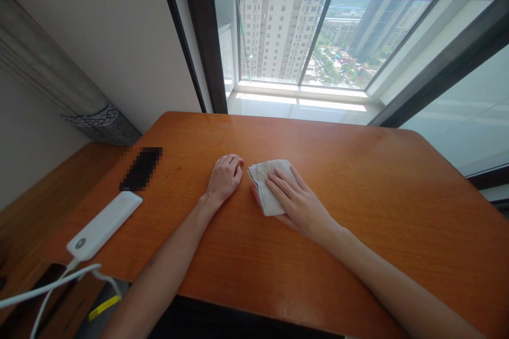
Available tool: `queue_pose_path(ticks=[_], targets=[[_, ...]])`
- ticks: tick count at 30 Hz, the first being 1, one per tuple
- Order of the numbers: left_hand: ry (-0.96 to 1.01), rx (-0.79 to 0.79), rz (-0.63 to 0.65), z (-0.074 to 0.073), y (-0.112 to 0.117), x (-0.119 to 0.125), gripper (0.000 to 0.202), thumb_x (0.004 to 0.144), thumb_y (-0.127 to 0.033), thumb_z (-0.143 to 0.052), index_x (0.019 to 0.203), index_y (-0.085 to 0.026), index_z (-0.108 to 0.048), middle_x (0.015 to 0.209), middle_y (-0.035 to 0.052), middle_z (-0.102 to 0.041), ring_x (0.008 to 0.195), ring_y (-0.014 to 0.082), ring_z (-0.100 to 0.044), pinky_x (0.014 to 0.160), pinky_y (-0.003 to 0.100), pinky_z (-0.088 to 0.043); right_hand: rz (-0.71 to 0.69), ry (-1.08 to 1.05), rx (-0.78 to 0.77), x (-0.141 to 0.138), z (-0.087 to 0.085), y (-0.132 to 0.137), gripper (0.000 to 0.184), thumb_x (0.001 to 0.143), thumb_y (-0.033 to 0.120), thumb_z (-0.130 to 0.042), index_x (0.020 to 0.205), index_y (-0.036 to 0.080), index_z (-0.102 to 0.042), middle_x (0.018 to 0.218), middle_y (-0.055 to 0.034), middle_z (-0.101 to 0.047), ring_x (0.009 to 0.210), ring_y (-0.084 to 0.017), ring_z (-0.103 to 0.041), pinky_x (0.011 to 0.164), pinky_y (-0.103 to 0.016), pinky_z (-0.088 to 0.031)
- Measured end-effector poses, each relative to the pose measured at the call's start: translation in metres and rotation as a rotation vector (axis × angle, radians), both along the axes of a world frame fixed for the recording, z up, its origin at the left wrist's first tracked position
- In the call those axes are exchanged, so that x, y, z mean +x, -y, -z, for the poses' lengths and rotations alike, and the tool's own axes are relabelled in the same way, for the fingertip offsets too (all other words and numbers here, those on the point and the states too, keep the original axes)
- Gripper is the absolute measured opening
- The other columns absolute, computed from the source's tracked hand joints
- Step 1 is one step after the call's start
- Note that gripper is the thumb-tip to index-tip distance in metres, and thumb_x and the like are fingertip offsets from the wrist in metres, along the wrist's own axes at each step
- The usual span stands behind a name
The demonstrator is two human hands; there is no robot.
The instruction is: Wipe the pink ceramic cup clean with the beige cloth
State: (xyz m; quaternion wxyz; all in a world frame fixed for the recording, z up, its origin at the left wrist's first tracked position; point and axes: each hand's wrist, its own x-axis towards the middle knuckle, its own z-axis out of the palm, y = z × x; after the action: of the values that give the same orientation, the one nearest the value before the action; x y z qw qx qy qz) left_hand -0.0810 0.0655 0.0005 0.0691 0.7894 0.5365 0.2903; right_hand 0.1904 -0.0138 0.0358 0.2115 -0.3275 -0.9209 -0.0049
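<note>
A folded whitish cloth (263,186) lies on the brown wooden table (382,190) near its middle. My right hand (296,197) is on the cloth, palm down, with its fingers stretched across the top and holding it. A pinkish patch shows at the cloth's lower left edge; I cannot make out what it is. Just left of the cloth, and apart from it, my left hand (225,177) rests on the tabletop. Its fingers are loosely curled together, and nothing shows in them.
At the table's left side lies a white power bank (105,225) with white cables (51,288) running off the edge. Beyond it is a dark pixelated rectangle (142,168). A window (286,37) stands behind the table, and a gathered curtain (59,58) hangs at left.
</note>
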Motion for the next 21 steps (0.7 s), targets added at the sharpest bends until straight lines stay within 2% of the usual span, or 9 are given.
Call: queue_pose_path(ticks=[3, 6, 8, 11, 14, 16, 17, 19, 21], targets=[[0.029, 0.013, 0.025, -0.003, 0.005, 0.006, 0.022, 0.101, -0.014, -0.053, 0.113, -0.023, -0.069, 0.125, 0.0079, -0.075, 0.122, 0.0269, -0.068, 0.115, 0.046, -0.051, -0.026, 0.017, -0.001, -0.002, -0.003, -0.001, 0.058, 0.099, 0.025, -0.068, 0.155, 0.016, -0.055, 0.148, -0.0189, -0.069, 0.150, -0.041, -0.056, 0.135, -0.073, -0.026], [0.043, -0.007, 0.070, -0.004, 0.010, 0.014, 0.021, 0.101, -0.014, -0.053, 0.111, -0.023, -0.069, 0.122, 0.0067, -0.077, 0.118, 0.0261, -0.070, 0.112, 0.045, -0.053, -0.066, 0.006, -0.043, -0.008, -0.005, -0.004, 0.026, 0.099, 0.023, -0.064, 0.124, 0.019, -0.071, 0.120, -0.0148, -0.079, 0.126, -0.036, -0.070, 0.132, -0.064, -0.036], [0.055, -0.020, 0.099, -0.006, 0.012, 0.017, 0.021, 0.101, -0.015, -0.052, 0.110, -0.024, -0.070, 0.120, 0.0062, -0.078, 0.116, 0.0257, -0.071, 0.110, 0.045, -0.054, -0.082, -0.012, -0.078, -0.012, -0.006, -0.008, 0.011, 0.098, 0.022, -0.062, 0.104, 0.022, -0.071, 0.102, -0.0107, -0.078, 0.104, -0.031, -0.074, 0.126, -0.058, -0.044], [0.152, 0.006, 0.112, -0.009, 0.016, 0.015, 0.026, 0.106, -0.020, -0.045, 0.119, -0.024, -0.068, 0.122, 0.0066, -0.078, 0.117, 0.0240, -0.071, 0.110, 0.043, -0.055, -0.015, -0.193, -0.168, -0.016, -0.007, -0.014, 0.016, 0.099, 0.029, -0.061, 0.084, 0.026, -0.065, 0.080, -0.0050, -0.072, 0.081, -0.026, -0.069, 0.109, -0.051, -0.054], [0.259, 0.081, 0.152, -0.012, 0.023, 0.010, 0.040, 0.111, -0.031, -0.035, 0.144, -0.025, -0.056, 0.142, 0.0117, -0.071, 0.135, 0.0238, -0.066, 0.119, 0.045, -0.051, 0.241, -0.632, -0.488, -0.019, -0.013, -0.017, 0.035, 0.100, 0.053, -0.068, 0.079, 0.025, -0.063, 0.071, -0.0010, -0.067, 0.069, -0.022, -0.062, 0.077, -0.039, -0.056], [0.228, 0.132, 0.222, -0.013, 0.030, 0.010, 0.052, 0.107, -0.048, -0.044, 0.154, -0.026, -0.048, 0.161, 0.0158, -0.057, 0.153, 0.0280, -0.053, 0.127, 0.049, -0.045, 0.391, -0.958, -0.800, -0.023, -0.019, -0.016, 0.046, 0.094, 0.066, -0.075, 0.079, 0.023, -0.064, 0.063, 0.0022, -0.061, 0.057, -0.016, -0.052, 0.056, -0.030, -0.045], [0.180, 0.150, 0.271, -0.014, 0.033, 0.012, 0.062, 0.100, -0.059, -0.053, 0.153, -0.027, -0.049, 0.167, 0.0165, -0.050, 0.159, 0.0317, -0.046, 0.131, 0.052, -0.041, 0.414, -1.103, -0.946, -0.025, -0.022, -0.014, 0.050, 0.091, 0.069, -0.077, 0.079, 0.022, -0.065, 0.061, 0.0033, -0.059, 0.053, -0.014, -0.047, 0.052, -0.028, -0.040], [0.057, 0.168, 0.383, -0.015, 0.040, 0.019, 0.076, 0.081, -0.076, -0.070, 0.141, -0.030, -0.062, 0.170, 0.0145, -0.048, 0.164, 0.0397, -0.037, 0.135, 0.060, -0.031, 0.364, -1.331, -1.179, -0.032, -0.028, -0.009, 0.051, 0.088, 0.070, -0.081, 0.085, 0.020, -0.071, 0.064, 0.0020, -0.064, 0.055, -0.013, -0.051, 0.052, -0.027, -0.042], [-0.069, 0.145, 0.471, -0.019, 0.045, 0.028, 0.071, 0.069, -0.082, -0.078, 0.122, -0.035, -0.073, 0.163, 0.0092, -0.057, 0.165, 0.0444, -0.034, 0.137, 0.068, -0.020, 0.282, -1.445, -1.337, -0.038, -0.034, -0.002, 0.050, 0.087, 0.067, -0.082, 0.099, 0.019, -0.077, 0.082, -0.0031, -0.076, 0.069, -0.017, -0.065, 0.061, -0.027, -0.053]])
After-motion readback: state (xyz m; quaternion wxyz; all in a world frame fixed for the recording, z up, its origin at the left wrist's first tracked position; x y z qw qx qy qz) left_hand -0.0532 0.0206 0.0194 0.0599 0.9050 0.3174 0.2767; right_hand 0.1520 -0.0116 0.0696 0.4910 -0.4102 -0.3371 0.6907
